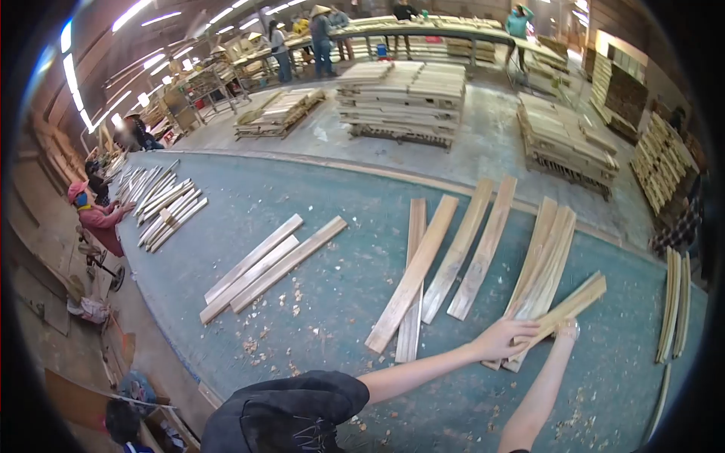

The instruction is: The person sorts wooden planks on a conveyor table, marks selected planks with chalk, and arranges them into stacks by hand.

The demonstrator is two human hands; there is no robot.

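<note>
A pale wooden plank slants up to the right across a small group of planks on the green-blue table. My left hand is closed around its lower end, with fingers over the top face. Against the plank's near edge is my right hand, a band at its wrist; its fingers are mostly hidden by the wood. Just left of the grouped planks lie two separate planks, a left plank and a right plank. Farther left, one plank crosses over another.
Three planks lie mid-table among wood chips, and several thin strips lie at the far left near a co-worker. More strips lie by the right edge. Stacked boards stand on the floor beyond the table.
</note>
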